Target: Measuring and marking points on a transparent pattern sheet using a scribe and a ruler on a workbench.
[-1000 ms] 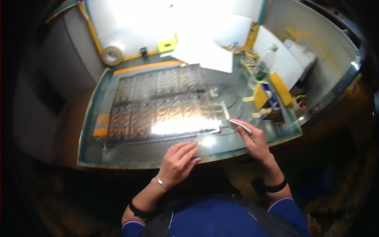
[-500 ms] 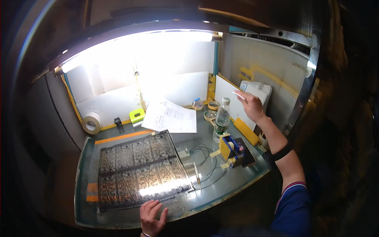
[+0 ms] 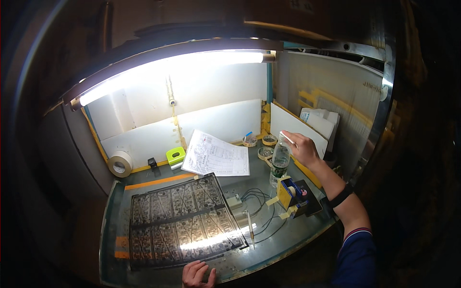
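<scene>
My right hand (image 3: 303, 148) is raised at the back right of the bench, pinching a thin white stick (image 3: 287, 138) just above a clear plastic bottle (image 3: 279, 164). My left hand (image 3: 197, 274) rests flat, fingers apart, on the near edge of a large dark patterned sheet (image 3: 181, 220) that lies on the glass bench top (image 3: 283, 237). A pen-like tool (image 3: 249, 225) lies beside the sheet's right edge.
A printed paper (image 3: 216, 157) lies behind the sheet. Small round dishes (image 3: 263, 146) sit at the back right. A yellow tape dispenser (image 3: 291, 196) with a dark box, coiled wires (image 3: 259, 201), a tape roll (image 3: 120, 163) and a green block (image 3: 175, 155) are around. A bright lamp (image 3: 173, 67) runs overhead.
My right hand lifted from the bench near the sheet and went to the back right with the white stick. The view tilted up. My left hand stayed on the sheet's near edge.
</scene>
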The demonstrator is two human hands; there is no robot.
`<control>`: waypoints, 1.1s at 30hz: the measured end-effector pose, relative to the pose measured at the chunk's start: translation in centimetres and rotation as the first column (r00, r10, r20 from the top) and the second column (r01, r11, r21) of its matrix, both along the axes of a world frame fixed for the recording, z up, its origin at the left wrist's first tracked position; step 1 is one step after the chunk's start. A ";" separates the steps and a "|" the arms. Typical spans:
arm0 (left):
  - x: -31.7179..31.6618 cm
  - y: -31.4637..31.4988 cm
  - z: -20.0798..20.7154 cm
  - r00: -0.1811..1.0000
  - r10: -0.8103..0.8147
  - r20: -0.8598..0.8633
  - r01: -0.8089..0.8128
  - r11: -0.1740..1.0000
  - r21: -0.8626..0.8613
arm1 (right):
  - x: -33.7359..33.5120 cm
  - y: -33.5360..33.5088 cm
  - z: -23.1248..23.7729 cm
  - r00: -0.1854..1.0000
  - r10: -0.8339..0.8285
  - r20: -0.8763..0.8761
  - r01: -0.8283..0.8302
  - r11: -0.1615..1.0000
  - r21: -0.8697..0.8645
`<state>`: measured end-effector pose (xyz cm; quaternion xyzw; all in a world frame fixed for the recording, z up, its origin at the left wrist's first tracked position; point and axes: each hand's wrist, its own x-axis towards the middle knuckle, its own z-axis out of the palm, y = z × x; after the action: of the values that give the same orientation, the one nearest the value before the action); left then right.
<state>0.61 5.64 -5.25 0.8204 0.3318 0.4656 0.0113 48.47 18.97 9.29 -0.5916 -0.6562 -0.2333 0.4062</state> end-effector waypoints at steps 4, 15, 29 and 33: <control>0.0 0.0 -0.1 1.000 0.001 -0.017 -0.001 1.000 0.015 | -0.2 0.5 -0.6 0.996 0.067 -0.055 -0.062 0.994 0.092; -0.3 -0.1 -1.2 0.999 0.041 -0.030 -0.040 0.998 0.040 | 1.5 0.0 4.0 0.452 0.446 -0.772 0.047 0.853 0.520; -0.5 0.0 -2.1 0.997 0.059 -0.057 -0.055 0.996 0.077 | 7.4 -0.9 0.5 -0.029 0.661 -0.750 0.206 0.738 0.643; -0.3 0.2 -2.0 0.997 0.042 -0.069 -0.036 0.995 0.088 | 3.9 0.5 1.4 0.780 0.217 -0.587 0.157 0.840 0.519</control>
<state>0.27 5.79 -7.22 0.8294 0.3275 0.4503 -0.0451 52.33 19.44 10.69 -0.4842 -0.4002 -0.1921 0.7540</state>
